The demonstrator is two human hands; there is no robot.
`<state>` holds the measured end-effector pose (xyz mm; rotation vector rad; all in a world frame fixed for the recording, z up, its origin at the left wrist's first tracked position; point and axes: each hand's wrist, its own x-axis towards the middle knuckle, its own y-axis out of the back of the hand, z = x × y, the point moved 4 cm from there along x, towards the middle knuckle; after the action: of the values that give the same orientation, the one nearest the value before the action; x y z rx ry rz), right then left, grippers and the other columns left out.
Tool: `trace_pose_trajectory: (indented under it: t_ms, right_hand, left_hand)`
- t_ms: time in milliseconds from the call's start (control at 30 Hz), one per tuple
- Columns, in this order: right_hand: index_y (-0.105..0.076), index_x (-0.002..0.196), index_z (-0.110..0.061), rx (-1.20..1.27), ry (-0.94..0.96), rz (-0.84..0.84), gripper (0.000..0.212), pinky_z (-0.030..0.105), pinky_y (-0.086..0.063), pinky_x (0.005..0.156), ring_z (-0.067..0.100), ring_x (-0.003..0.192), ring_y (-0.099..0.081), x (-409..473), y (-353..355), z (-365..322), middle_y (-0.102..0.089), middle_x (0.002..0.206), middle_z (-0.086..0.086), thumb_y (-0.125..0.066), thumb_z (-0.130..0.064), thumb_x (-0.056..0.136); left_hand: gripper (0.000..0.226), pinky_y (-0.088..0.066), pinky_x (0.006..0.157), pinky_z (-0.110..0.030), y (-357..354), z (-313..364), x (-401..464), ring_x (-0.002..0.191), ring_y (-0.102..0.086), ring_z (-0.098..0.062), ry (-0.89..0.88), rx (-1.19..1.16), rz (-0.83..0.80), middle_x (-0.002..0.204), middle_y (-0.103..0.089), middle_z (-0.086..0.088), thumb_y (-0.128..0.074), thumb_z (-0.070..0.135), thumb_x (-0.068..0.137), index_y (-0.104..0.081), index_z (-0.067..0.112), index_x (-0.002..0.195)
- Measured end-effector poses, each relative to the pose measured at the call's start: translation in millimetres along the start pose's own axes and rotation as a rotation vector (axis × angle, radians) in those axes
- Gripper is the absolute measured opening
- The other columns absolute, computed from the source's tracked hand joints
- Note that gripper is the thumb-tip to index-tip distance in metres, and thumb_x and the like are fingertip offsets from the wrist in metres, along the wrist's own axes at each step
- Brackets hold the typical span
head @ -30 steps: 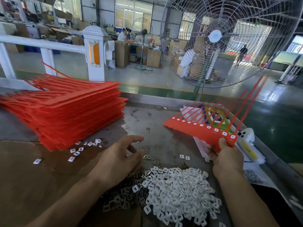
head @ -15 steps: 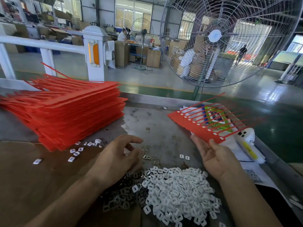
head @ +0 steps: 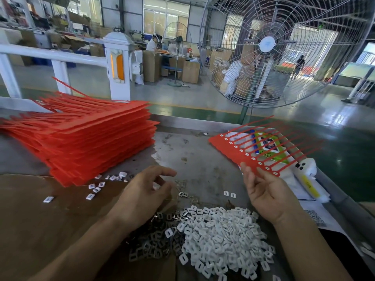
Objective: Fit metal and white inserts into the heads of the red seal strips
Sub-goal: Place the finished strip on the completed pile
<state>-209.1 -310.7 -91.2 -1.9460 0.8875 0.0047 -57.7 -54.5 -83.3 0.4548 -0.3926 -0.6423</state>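
Nearest the camera, a heap of white inserts (head: 223,240) lies on the table (head: 198,159) beside a darker heap of metal inserts (head: 150,248), the two touching along one edge. Reaching in without looking could bring up the wrong kind, or two pieces stuck together.

Just beyond them, the left hand (head: 142,195) hovers over scattered metal pieces, its fingers loosely curled; whether they pinch anything I cannot tell. The right hand (head: 267,197) is palm up, fingers relaxed, only their tips under the near corner of a red seal strip sheet (head: 239,155) whose heads already show white squares. With so light a support the sheet could slide off, or tip and shed any insert not pressed home.

Farther left, the tall stack of red seal strips (head: 85,138) leans toward loose inserts at its foot. Behind, a large fan (head: 265,45) faces the table; its draught, if running, might lift the thin tails.
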Motion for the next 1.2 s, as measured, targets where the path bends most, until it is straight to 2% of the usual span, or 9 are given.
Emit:
trace_pose_trajectory:
  t_ms: [267,467,567,667,833,900,1000,1100,1200]
  right_hand:
    - [-0.066,0.110,0.002,-0.561,0.174,-0.019,0.023,0.023,-0.057,0.049,0.015,0.059,-0.070,-3,-7,15,-0.077,0.083,0.014,-0.053,-0.016,0.105]
    - [-0.066,0.114,0.002,-0.808,0.227,-0.008,0.021,0.027,-0.056,0.049,0.020,0.059,-0.069,-2,-8,24,-0.077,0.088,0.019,-0.056,-0.012,0.103]
    - [-0.068,0.112,0.001,-0.842,0.229,-0.013,0.019,0.028,-0.057,0.049,0.021,0.059,-0.069,-2,-9,26,-0.077,0.091,0.021,-0.058,-0.012,0.102]
    - [-0.070,0.109,0.000,-0.852,0.238,-0.020,0.018,0.029,-0.057,0.049,0.022,0.059,-0.069,-2,-10,26,-0.077,0.091,0.021,-0.059,-0.012,0.102]
    - [-0.070,0.108,0.000,-0.858,0.250,-0.021,0.017,0.028,-0.057,0.049,0.021,0.058,-0.069,0,-11,26,-0.077,0.090,0.021,-0.058,-0.012,0.102]
    - [-0.070,0.106,0.000,-0.874,0.257,-0.022,0.017,0.027,-0.056,0.048,0.021,0.058,-0.069,-1,-12,27,-0.077,0.090,0.020,-0.059,-0.012,0.102]
    - [-0.072,0.103,-0.001,-0.901,0.265,-0.023,0.017,0.027,-0.056,0.048,0.021,0.059,-0.069,-3,-12,28,-0.077,0.089,0.019,-0.060,-0.013,0.101]
    - [-0.073,0.102,-0.001,-0.904,0.279,-0.021,0.016,0.028,-0.056,0.048,0.022,0.060,-0.068,-4,-12,29,-0.077,0.089,0.019,-0.062,-0.013,0.101]
    - [-0.073,0.102,-0.002,-0.918,0.285,-0.017,0.015,0.028,-0.055,0.047,0.023,0.059,-0.068,-3,-12,30,-0.077,0.089,0.019,-0.064,-0.014,0.100]
  left_hand:
    - [0.025,-0.054,0.065,-0.017,21,-10,14,0.088,-0.069,-0.002,0.024,-0.321,0.122,0.109,-0.073,0.014,-0.068,0.024,0.095,-0.069,0.035,0.118]
    - [0.040,-0.057,0.072,-0.029,55,-17,24,0.104,-0.070,-0.009,0.039,-0.629,0.361,0.124,-0.070,0.014,-0.066,0.016,0.097,-0.064,0.033,0.133]
    - [0.028,-0.051,0.080,-0.027,74,-8,22,0.094,-0.068,-0.010,-0.103,-0.237,0.522,0.110,-0.072,0.006,-0.063,0.018,0.099,-0.070,0.030,0.123]
    - [0.022,-0.044,0.077,-0.027,93,11,25,0.084,-0.062,-0.012,-0.167,0.117,0.614,0.101,-0.070,0.003,-0.061,0.017,0.096,-0.073,0.025,0.113]
    - [0.023,-0.049,0.089,-0.043,127,39,46,0.101,-0.061,-0.034,-0.205,0.497,0.692,0.111,-0.067,-0.014,-0.057,0.013,0.096,-0.074,0.011,0.111]
    - [0.026,-0.047,0.094,-0.051,135,43,63,0.107,-0.057,-0.045,-0.124,0.677,0.637,0.114,-0.066,-0.024,-0.057,0.016,0.096,-0.073,0.009,0.115]
    - [0.035,-0.039,0.104,-0.055,143,29,90,0.119,-0.053,-0.047,0.161,0.854,0.440,0.126,-0.062,-0.026,-0.053,0.026,0.098,-0.067,0.011,0.127]
    - [0.043,-0.035,0.111,-0.056,152,4,107,0.125,-0.052,-0.044,0.381,0.816,0.256,0.135,-0.057,-0.024,-0.049,0.038,0.102,-0.061,0.009,0.130]
    - [0.055,-0.037,0.111,-0.055,160,-8,117,0.126,-0.051,-0.043,0.437,0.719,0.152,0.138,-0.055,-0.024,-0.055,0.049,0.100,-0.059,0.005,0.133]
